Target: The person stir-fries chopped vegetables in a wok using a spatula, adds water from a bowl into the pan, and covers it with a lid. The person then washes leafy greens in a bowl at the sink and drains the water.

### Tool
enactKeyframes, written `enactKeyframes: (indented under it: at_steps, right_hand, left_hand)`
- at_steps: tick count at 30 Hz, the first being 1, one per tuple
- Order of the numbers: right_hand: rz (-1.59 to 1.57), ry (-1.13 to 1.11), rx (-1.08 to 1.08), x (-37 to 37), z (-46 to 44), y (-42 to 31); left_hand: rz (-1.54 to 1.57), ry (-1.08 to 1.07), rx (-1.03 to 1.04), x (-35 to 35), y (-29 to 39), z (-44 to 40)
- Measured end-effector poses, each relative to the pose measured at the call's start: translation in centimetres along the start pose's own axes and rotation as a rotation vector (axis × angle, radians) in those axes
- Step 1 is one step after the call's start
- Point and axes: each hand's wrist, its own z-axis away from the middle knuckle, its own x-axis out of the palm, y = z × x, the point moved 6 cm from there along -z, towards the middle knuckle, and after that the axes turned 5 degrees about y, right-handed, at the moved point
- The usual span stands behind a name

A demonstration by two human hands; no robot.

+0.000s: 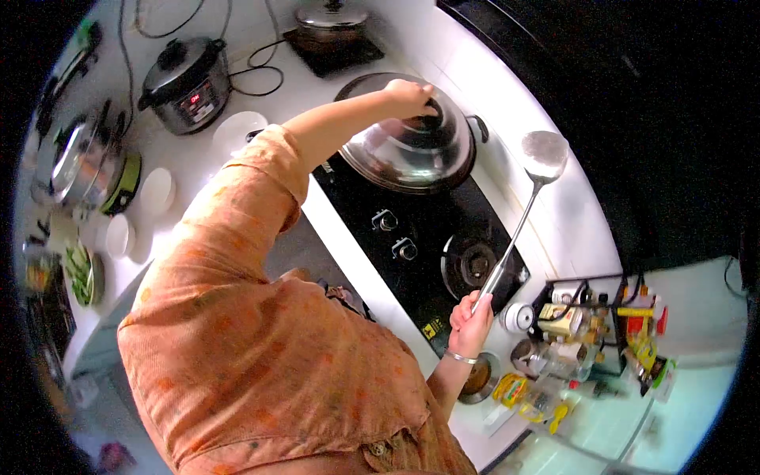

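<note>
My left hand point(410, 100) is closed around the black knob of a domed metal lid point(380, 158). The lid covers a wok on the black gas stove point(356, 202); whatever is inside stays hidden. A dark wok handle point(480, 128) sticks out beside it. In my right hand point(470, 326) is the handle of a metal wok spatula point(545, 154), its blade raised up and away from me. That hand is over the stove's near right end, close to the bare burner point(475, 263).
A spice rack point(566, 317) with bottles and jars stands right of the stove, an oil bottle point(538, 404) near it. On the left counter are a pressure cooker point(186, 85), white bowls point(158, 190) and a dish of green vegetables point(81, 273). A lidded pot point(331, 20) sits behind.
</note>
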Motion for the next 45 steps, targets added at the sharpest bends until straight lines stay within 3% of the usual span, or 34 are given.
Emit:
enactKeyframes:
  at_steps: [2, 3, 4, 5, 6, 7, 9, 10, 12, 16, 18, 20, 22, 24, 26, 28, 32, 41, 45]
  right_hand:
    - [-0.087, -0.102, 0.05, 1.2, -0.9, 0.1]
    - [-0.124, -0.186, 0.076, 2.2, -1.4, 0.0]
    - [-0.152, -0.263, 0.095, 3.6, -1.7, -0.1]
    - [-0.187, -0.334, 0.138, 5.0, -2.0, 0.0]
    - [-0.226, -0.404, 0.18, 6.8, -2.2, 0.2]
    - [-0.209, -0.452, 0.184, 8.5, -2.2, 0.3]
    - [-0.258, -0.612, 0.319, 12.9, -1.4, 0.9]
    - [-0.277, -0.68, 0.374, 15.0, -1.1, 1.4]
    - [-0.27, -0.816, 0.49, 19.5, 0.2, 2.5]
    - [-0.245, -0.996, 0.715, 28.0, 4.2, 7.9]
    - [-0.07, -1.035, 0.694, 31.7, 6.7, 10.5]
    - [0.041, -1.032, 0.701, 33.8, 7.3, 14.6]
    - [0.23, -0.947, 0.574, 34.4, 6.6, 18.1]
    - [0.465, -0.87, 0.302, 33.6, 3.7, 21.9]
    - [0.92, -0.774, -0.629, 33.4, 1.4, 22.1]
    - [1.218, -0.64, -0.632, 32.0, 0.1, 22.4]
    - [1.465, -0.501, -0.713, 30.8, -1.7, 24.2]
    - [1.519, -0.452, -0.82, 29.7, -4.0, 27.2]
    - [1.529, -0.436, -0.847, 29.6, -5.3, 28.6]
  left_hand:
    - [-0.12, -0.046, -0.095, -3.2, 1.9, 2.4]
    - [-0.089, 0.124, -0.083, -3.8, 1.8, 3.1]
    - [0.107, 0.111, -0.229, -5.6, 2.3, 4.5]
    - [0.146, 0.335, -0.129, -5.2, 2.5, 5.3]
    - [0.212, 0.286, -0.173, -6.9, 3.8, 7.8]
    - [0.348, 0.233, -0.082, -6.9, 5.0, 10.3]
    - [0.588, 0.477, 0.345, -6.4, 7.7, 17.4]
    - [0.517, 0.441, 0.491, -5.2, 8.6, 20.8]
    - [0.557, 0.21, 0.433, -2.6, 7.9, 26.8]
    - [0.606, 0.09, -0.184, 3.1, -1.3, 39.0]
    - [0.524, 0.236, -0.486, 3.2, -5.9, 45.6]
    - [0.455, 0.173, -0.863, 2.5, -9.3, 52.1]
    - [0.445, 0.215, -1.061, 2.8, -11.4, 57.9]
    - [0.476, 0.218, -1.153, 4.2, -12.7, 62.5]
    - [0.511, 0.218, -1.243, 5.9, -13.2, 65.9]
    - [0.501, 0.223, -1.278, 6.9, -13.5, 67.9]
    - [0.555, 0.201, -1.316, 7.2, -13.9, 69.2]
    - [0.597, 0.151, -1.329, 8.6, -16.1, 72.8]
    - [0.58, 0.249, -1.344, 9.6, -17.0, 75.4]
